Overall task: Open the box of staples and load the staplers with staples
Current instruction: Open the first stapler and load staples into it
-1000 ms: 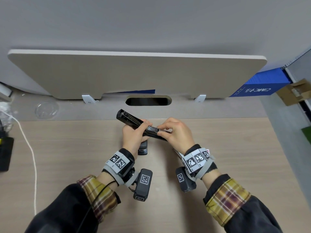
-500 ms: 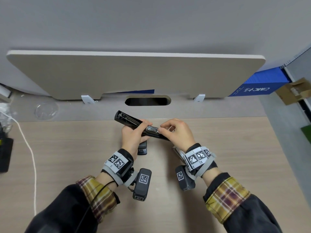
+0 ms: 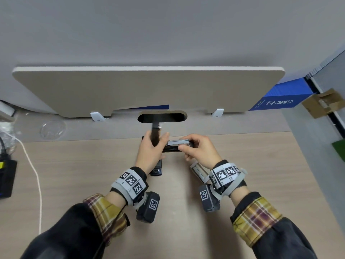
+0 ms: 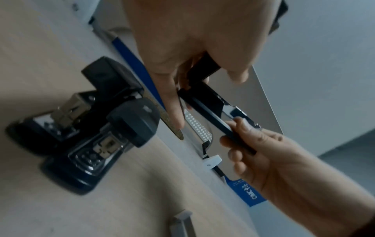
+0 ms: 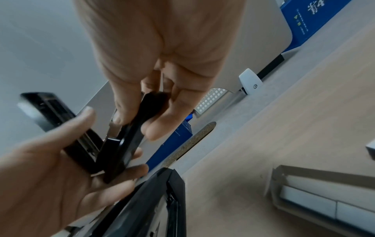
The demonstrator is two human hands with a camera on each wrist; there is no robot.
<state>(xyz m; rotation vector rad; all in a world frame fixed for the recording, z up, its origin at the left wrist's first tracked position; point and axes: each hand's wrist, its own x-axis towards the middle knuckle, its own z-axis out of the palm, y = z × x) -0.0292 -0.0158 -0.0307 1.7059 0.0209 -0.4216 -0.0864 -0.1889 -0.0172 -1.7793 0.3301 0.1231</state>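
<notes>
Fingers (image 3: 183, 147) of the right hand pinch the stapler (image 3: 175, 144) at its metal magazine; left hand (image 3: 151, 148) grips its raised cover. Rigid, hinged, probably springy: hold the base firmly.

Staplers: two. One black stapler (image 3: 169, 145), swung open, is held above the tabletop (image 3: 242, 184); a second black stapler (image 3: 156, 169) lies on the tabletop below the left hand.
Hands: two, a left hand (image 3: 152, 152) and a right hand (image 3: 200, 151), both on the opened stapler.
Staple boxes: one, an open staple box (image 3: 198, 170) by the right wrist, with pale strips inside; their number cannot be told.
Wrist cameras: two, one under each wrist.
Blue boxes: one blue box (image 3: 280, 99) behind the divider panel (image 3: 149, 88).
White cords: one white cord (image 3: 35, 176) at left.
</notes>
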